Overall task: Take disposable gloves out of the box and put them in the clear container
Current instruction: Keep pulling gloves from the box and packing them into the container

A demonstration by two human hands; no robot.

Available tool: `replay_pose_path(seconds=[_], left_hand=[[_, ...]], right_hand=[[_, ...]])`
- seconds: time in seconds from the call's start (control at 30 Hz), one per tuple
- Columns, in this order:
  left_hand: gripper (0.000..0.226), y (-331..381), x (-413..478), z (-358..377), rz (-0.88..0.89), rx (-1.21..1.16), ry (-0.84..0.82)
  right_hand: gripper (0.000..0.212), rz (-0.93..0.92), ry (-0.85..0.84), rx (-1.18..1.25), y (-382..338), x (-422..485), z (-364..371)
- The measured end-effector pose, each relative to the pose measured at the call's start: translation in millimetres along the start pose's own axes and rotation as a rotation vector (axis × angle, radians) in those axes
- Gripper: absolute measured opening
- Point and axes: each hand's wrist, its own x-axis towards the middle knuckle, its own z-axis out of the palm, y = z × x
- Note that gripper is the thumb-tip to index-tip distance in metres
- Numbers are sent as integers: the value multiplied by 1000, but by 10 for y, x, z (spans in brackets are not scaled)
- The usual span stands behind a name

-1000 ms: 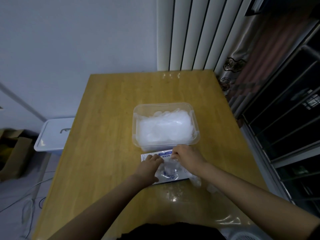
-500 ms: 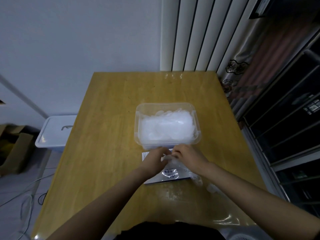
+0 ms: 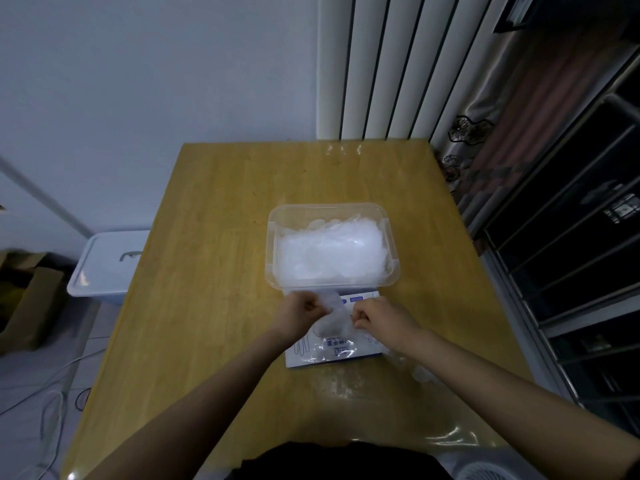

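Thin glove (image 3: 333, 318), pinched btwn curled left hand (image 3: 298, 314) & right hand (image 3: 378, 318) above box (image 3: 304, 358) at 6 o'clock of clear container (image 3: 272, 258), could be torn, or extras dragged out, if yanked.

Left hand (image 3: 298, 315) and right hand (image 3: 377, 318): bare. Left forearm (image 3: 207, 393) and right forearm (image 3: 502, 393): bare along their visible length. Torso: plain black garment (image 3: 329, 460) at the bottom edge of the view. Dark cloth edge (image 3: 635, 467) on the right upper arm, detail unclear.
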Motion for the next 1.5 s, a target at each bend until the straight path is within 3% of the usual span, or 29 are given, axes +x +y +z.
replay_pose_path(seconds=[0.13, 0.3, 0.37, 0.5, 0.7, 0.83, 1.03, 1.17, 1.33, 1.5], left_hand=[[17, 13, -20, -76, 4, -12, 19], [18, 9, -14, -61, 28, 16, 15], [28, 37, -13, -54, 44, 19, 3], [32, 73, -19, -42, 70, -1, 1], [6, 20, -18, -34, 98, 45, -9], [9, -11, -16, -22, 121, 84, -29], [30, -19, -71, -41, 121, 86, 69], [20, 71, -123, -20, 137, 54, 62], [34, 63, -97, 68, 129, 111, 32], [25, -48, -61, 153, 114, 278, 51]], right_hand=[[13, 1, -50, -49, 46, -33, 31], [16, -22, 153, 155, -81, -33, -6], [24, -42, 170, 197, -150, -2, -37], [13, -106, 175, 145, -220, 75, -47], [19, -121, 205, 252, -288, 98, -117], [5, -137, 144, 226, -279, 87, -178], [9, -97, 160, 243, -292, 88, -253], [9, -80, 145, 278, -282, 73, -263], [16, -77, 136, 272, -294, 47, -238], [17, -79, 148, 299, -338, 13, -248]])
